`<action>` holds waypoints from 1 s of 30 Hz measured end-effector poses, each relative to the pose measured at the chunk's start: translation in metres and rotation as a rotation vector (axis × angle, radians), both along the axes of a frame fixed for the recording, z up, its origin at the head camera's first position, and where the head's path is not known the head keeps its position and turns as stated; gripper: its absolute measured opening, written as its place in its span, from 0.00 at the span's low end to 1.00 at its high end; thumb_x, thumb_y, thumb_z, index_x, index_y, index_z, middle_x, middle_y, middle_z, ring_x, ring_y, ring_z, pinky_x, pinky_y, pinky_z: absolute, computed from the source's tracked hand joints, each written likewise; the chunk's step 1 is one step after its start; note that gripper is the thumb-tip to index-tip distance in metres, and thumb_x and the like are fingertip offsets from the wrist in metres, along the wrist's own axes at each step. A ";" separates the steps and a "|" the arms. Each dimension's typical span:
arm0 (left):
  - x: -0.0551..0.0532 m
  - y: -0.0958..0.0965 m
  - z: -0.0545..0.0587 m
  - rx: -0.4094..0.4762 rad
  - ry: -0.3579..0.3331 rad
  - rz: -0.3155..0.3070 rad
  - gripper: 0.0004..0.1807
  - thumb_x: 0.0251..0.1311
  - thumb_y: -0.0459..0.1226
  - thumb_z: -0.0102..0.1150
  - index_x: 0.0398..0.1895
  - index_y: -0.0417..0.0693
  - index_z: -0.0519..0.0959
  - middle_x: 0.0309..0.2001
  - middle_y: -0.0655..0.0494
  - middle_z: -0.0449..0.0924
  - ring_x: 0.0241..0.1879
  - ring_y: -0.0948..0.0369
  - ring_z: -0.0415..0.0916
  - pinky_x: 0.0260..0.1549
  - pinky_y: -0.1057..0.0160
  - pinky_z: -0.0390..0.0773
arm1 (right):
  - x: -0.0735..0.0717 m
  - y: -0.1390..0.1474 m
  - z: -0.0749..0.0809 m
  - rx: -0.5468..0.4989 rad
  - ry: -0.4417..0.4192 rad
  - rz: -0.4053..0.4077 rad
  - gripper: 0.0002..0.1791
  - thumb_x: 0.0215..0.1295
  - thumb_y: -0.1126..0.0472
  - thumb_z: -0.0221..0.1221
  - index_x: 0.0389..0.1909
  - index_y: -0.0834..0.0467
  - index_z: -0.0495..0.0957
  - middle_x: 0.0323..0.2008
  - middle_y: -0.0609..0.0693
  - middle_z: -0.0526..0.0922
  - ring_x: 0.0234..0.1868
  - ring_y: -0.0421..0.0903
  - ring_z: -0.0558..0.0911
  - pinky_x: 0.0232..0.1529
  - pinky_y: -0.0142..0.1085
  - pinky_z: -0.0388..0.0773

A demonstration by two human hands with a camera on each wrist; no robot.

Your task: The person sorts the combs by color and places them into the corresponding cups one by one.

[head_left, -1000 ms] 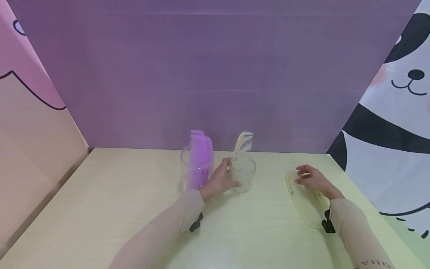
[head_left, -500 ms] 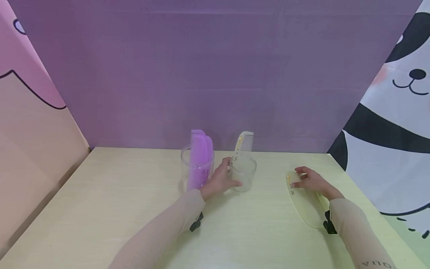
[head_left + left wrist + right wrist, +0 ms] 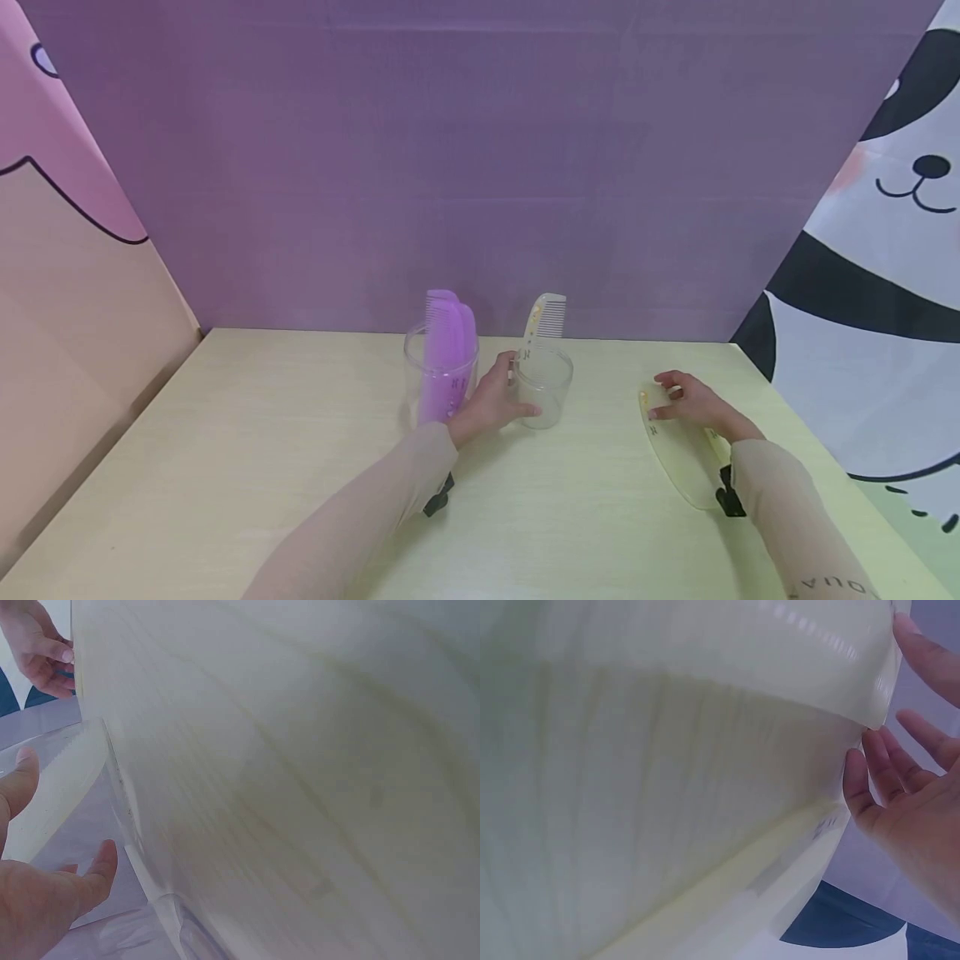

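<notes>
My left hand (image 3: 491, 400) grips a clear cup (image 3: 551, 400) from its left side, thumb low at the front and fingers reaching behind. A pale yellow comb (image 3: 545, 321) stands tilted in that cup, teeth up. In the left wrist view, this comb (image 3: 64, 791) shows through the clear wall between thumb and fingers. At the right, my right hand (image 3: 697, 404) is over a pale yellow comb (image 3: 667, 467) lying on the table. Its thumb touches the comb's flowered end, and the fingers are loosely bent at the far edge. Part of the comb is hidden under the hand.
A second clear cup (image 3: 411, 375) stands left of my left hand and holds several purple combs (image 3: 448, 342). Another pale yellow comb (image 3: 718, 446) lies partly under my right wrist. Behind the table (image 3: 225, 467) rises a purple backdrop (image 3: 480, 167).
My right hand has shifted slightly left and its thumb has come down onto the flowered end of the lying comb. The left hand and both cups stay put.
</notes>
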State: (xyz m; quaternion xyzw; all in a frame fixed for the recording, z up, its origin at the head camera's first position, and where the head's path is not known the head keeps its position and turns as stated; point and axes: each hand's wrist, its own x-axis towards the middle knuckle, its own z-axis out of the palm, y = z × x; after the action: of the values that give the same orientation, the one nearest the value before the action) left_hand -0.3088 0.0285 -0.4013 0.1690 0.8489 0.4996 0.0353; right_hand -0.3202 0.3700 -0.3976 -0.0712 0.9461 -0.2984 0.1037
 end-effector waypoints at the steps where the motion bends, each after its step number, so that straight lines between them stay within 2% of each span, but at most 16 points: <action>1: 0.000 0.000 0.000 0.003 -0.001 0.000 0.51 0.41 0.37 0.71 0.67 0.47 0.50 0.64 0.48 0.63 0.62 0.51 0.64 0.61 0.53 0.67 | 0.000 -0.001 0.001 0.000 -0.003 -0.001 0.41 0.52 0.53 0.65 0.61 0.70 0.58 0.57 0.71 0.61 0.55 0.66 0.66 0.55 0.57 0.68; 9: -0.001 0.000 -0.001 0.007 -0.002 0.002 0.51 0.41 0.37 0.72 0.67 0.46 0.50 0.63 0.47 0.63 0.61 0.50 0.65 0.60 0.53 0.67 | -0.002 -0.004 0.003 0.020 0.044 0.028 0.41 0.50 0.55 0.67 0.59 0.71 0.60 0.55 0.73 0.63 0.50 0.65 0.69 0.50 0.56 0.71; 13: -0.001 0.000 -0.001 0.005 -0.007 0.002 0.51 0.41 0.38 0.72 0.68 0.46 0.50 0.64 0.48 0.63 0.62 0.50 0.65 0.60 0.52 0.67 | -0.001 -0.005 0.003 0.015 0.057 0.023 0.40 0.49 0.54 0.67 0.59 0.69 0.61 0.55 0.73 0.62 0.51 0.67 0.69 0.51 0.58 0.70; 22: -0.002 0.000 -0.001 0.001 -0.010 -0.002 0.51 0.41 0.38 0.71 0.68 0.47 0.49 0.64 0.48 0.63 0.62 0.50 0.65 0.61 0.53 0.67 | 0.002 -0.005 0.004 -0.017 -0.004 -0.044 0.42 0.51 0.52 0.66 0.61 0.68 0.57 0.58 0.74 0.60 0.56 0.68 0.63 0.56 0.61 0.65; 30: -0.001 0.000 0.000 0.007 -0.004 -0.011 0.51 0.42 0.37 0.71 0.68 0.46 0.49 0.64 0.48 0.63 0.62 0.50 0.65 0.61 0.53 0.67 | -0.002 -0.002 0.002 -0.023 0.043 -0.074 0.42 0.50 0.53 0.67 0.60 0.71 0.59 0.51 0.71 0.66 0.50 0.61 0.67 0.54 0.54 0.67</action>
State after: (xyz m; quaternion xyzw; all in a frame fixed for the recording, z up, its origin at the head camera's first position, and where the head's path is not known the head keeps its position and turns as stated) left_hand -0.3100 0.0286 -0.4015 0.1727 0.8461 0.5028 0.0390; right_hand -0.3222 0.3684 -0.3958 -0.0438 0.9465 -0.3116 0.0716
